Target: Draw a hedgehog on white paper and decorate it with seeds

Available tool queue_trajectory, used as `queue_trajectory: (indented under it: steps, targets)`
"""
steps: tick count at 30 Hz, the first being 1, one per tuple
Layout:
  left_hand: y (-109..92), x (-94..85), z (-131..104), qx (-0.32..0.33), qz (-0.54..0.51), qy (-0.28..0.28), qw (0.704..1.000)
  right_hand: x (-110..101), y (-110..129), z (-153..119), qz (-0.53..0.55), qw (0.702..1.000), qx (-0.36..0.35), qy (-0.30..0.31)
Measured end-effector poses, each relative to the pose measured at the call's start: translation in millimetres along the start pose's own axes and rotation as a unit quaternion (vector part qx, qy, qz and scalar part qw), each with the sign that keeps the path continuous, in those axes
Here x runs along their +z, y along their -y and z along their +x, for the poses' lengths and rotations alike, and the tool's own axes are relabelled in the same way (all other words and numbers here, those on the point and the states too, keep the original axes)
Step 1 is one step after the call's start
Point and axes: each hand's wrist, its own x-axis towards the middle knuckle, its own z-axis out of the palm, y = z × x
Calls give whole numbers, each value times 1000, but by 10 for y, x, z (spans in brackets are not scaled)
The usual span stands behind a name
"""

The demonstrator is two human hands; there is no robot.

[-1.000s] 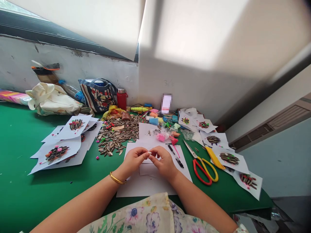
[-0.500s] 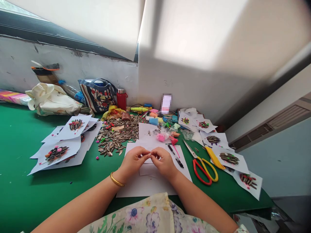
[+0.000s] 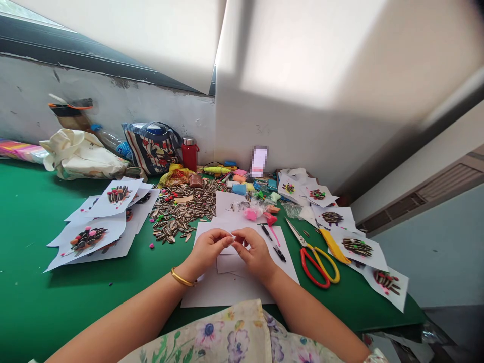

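Note:
My left hand (image 3: 212, 248) and my right hand (image 3: 254, 252) meet at the fingertips above white paper (image 3: 242, 292). Both are closed in a pinch, thumbs against forefingers. A tiny pale bit shows between the tips, too small to name. Under the hands lies a smaller white sheet (image 3: 229, 264). Just right of my right hand are a black pen (image 3: 279, 253) and a thin pink stick (image 3: 275, 236). A heap of striped sunflower seeds (image 3: 194, 204) lies beyond my left hand, with small coloured clay bits among them.
Scissors (image 3: 319, 262) with red and yellow handles lie right, beside a yellow cutter (image 3: 335, 246). Papers bearing seed-and-clay figures lie left (image 3: 88, 239) and right (image 3: 359, 247). Pink clay (image 3: 250, 214), a red flask (image 3: 189, 155), a patterned bag (image 3: 153, 148) and a phone (image 3: 259, 161) stand farther back.
My hands have shifted slightly at the fingertips, and the tips now sit a little higher with a small pale bit showing between them. The things on the table have not moved.

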Motion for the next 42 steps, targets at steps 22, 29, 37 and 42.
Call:
queue_trajectory:
  steps: [22, 29, 37, 42]
  targets:
    - [-44, 11, -27, 3, 13, 29, 999, -19, -5, 26, 48, 998, 40, -12]
    - [-77, -7, -33, -17, -55, 29, 998, 3, -34, -1, 5, 1000, -7, 9]
    - [-73, -3, -36, -27, -68, 57, 996, 5, -17, 9, -5, 1000, -13, -1]
    - [-72, 0, -35, -36, -68, 50, 996, -8, -3, 8, -10, 1000, -9, 10]
